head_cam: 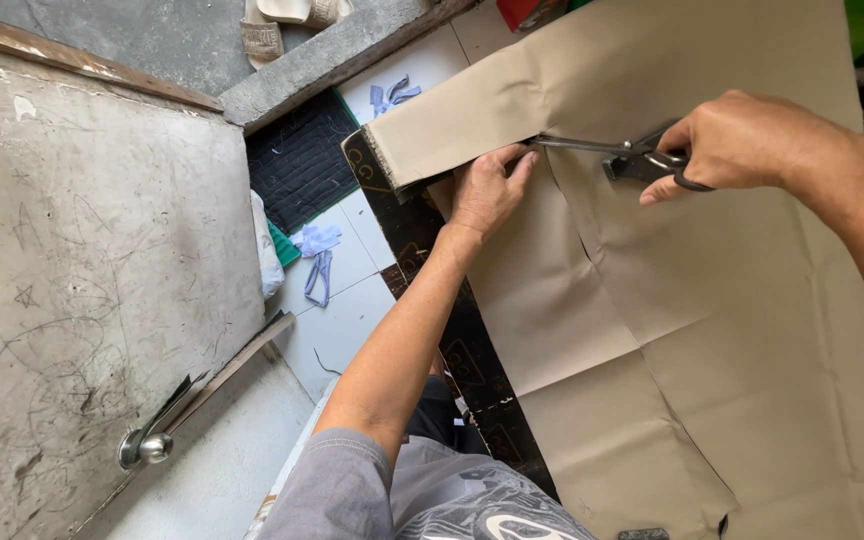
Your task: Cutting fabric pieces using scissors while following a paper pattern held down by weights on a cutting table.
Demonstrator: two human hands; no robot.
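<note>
We see one pair of dark-handled metal scissors (620,155) lying with its long axis nearly level across the view, the blades pointing left toward the cut edge of the large sheet of beige fabric (692,300) spread over the worktable. Our right hand (742,145) grips the handles at the right end, fingers curled through and around the loops, so the blades reach out leftward from the knuckles. The blade tips meet the cloth just beside our left hand (487,190), which lies flat on the fabric with fingers pressed together and extended, holding the cloth down directly below the cut line. Above the blades, one long beige strip (452,125) runs left and slightly downward to a frayed end over a dark patterned cloth (422,240) beneath. The fabric shows several crease lines. On the pale tiled floor (347,300) to the left we count two small clusters of bluish fabric scraps (317,255), one near a black quilted mat (297,160).
</note>
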